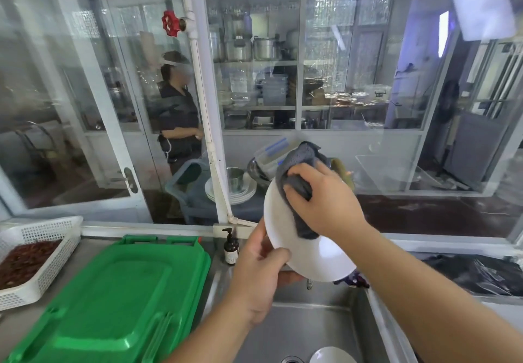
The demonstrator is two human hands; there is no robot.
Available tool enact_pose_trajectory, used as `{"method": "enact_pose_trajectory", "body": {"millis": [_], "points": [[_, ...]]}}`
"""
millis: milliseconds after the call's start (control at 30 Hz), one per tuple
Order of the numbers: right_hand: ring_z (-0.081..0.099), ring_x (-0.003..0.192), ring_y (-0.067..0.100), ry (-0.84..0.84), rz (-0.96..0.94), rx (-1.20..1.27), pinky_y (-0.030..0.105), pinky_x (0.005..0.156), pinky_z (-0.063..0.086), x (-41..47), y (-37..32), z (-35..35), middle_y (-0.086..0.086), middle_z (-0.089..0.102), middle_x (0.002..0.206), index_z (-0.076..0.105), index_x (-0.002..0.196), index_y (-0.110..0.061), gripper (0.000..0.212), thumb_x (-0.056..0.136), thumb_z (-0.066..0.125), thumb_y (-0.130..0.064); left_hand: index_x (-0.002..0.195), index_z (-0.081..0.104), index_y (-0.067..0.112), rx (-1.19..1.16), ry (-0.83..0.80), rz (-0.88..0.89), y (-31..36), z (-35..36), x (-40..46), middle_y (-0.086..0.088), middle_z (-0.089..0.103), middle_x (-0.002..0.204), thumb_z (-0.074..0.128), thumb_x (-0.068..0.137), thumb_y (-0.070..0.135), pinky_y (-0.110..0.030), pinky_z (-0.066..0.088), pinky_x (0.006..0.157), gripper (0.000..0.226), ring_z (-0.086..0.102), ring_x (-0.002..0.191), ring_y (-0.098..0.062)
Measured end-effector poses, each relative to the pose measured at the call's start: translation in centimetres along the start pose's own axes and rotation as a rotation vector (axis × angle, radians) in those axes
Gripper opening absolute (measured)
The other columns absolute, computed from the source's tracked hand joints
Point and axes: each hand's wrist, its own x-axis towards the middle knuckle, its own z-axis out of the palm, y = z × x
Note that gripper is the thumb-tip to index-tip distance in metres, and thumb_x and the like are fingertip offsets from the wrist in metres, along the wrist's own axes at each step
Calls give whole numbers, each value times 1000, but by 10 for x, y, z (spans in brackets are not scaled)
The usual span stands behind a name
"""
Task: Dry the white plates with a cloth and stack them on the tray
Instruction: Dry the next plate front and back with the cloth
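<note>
The left hand [259,275] grips a plate [300,249] above the sink [285,328]; the right hand [325,201] presses a cloth [300,164] on it. Another plate [331,355] waits below; the tray [119,300] looks bare, so most work remains.

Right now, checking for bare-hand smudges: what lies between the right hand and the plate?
Head view: a grey cloth lies between the right hand and the white plate.

One head-worn wide-angle view, looking forward and down from close above the steel sink [311,323], facing the glass partition [353,85] straight ahead.
</note>
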Motion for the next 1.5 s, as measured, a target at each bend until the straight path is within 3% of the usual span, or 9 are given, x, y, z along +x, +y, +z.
{"method": "enact_pose_trajectory", "body": {"millis": [200,400,600,800,933,1067,1267,1400,1500], "points": [[51,116,41,31,300,-27,55,95,51,-1,34,3,13,57,122,62,133,-28,37,99,61,-44,126,69,49,-21,40,75,5,-9,2,2,76,119,64,77,5,-50,65,74,66,75,105,-21],[62,107,29,81,609,247,38,85,51,-30,51,13,4,62,121,54,134,-30,41,98,67,-45,132,64,51,-21,49,104,4,-9,1,7,74,124,72,67,18,-54,65,77,73,72,110,-17],[72,86,36,274,1151,1185,48,62,63,-58,45,27,15,75,101,67,114,-23,29,90,82,-18,135,61,51,-61,35,113,-2,-5,4,6,71,131,71,67,13,-55,64,81,78,69,119,-22],[74,96,33,351,1053,1053,51,74,66,-60,56,20,9,74,107,69,112,-28,31,87,83,-17,122,58,59,-35,25,31,-3,-3,11,13,70,121,66,71,2,-51,65,77,78,64,121,-29],[73,93,25,289,900,855,45,75,65,-55,67,2,-1,75,103,68,102,-40,29,84,85,-26,124,61,38,-36,100,-45,23,-4,23,0,70,126,72,80,28,-43,63,73,46,65,117,-30],[69,83,2,170,717,672,28,68,57,-49,71,-21,-29,70,91,64,99,-54,34,83,85,-32,114,71,33,260,6,-104,52,-16,40,11,80,102,62,104,31,-24,59,73,14,75,95,-11],[66,91,3,79,599,658,12,56,54,-34,71,-41,-23,65,107,61,101,-60,39,86,85,-32,117,75,19,437,-78,-156,62,-25,53,2,82,106,63,105,29,-34,56,85,20,78,96,-15],[65,95,5,179,628,720,22,65,54,-29,70,-41,-20,65,109,60,104,-56,35,86,83,-38,111,77,22,454,13,4,51,-12,52,3,81,105,64,88,50,-48,58,98,38,75,103,-22],[69,93,14,320,738,821,31,68,57,-33,63,-29,-11,70,105,62,108,-47,32,86,83,-40,106,78,29,352,134,107,35,2,48,8,81,103,63,78,60,-44,60,92,44,75,102,-17]]}}
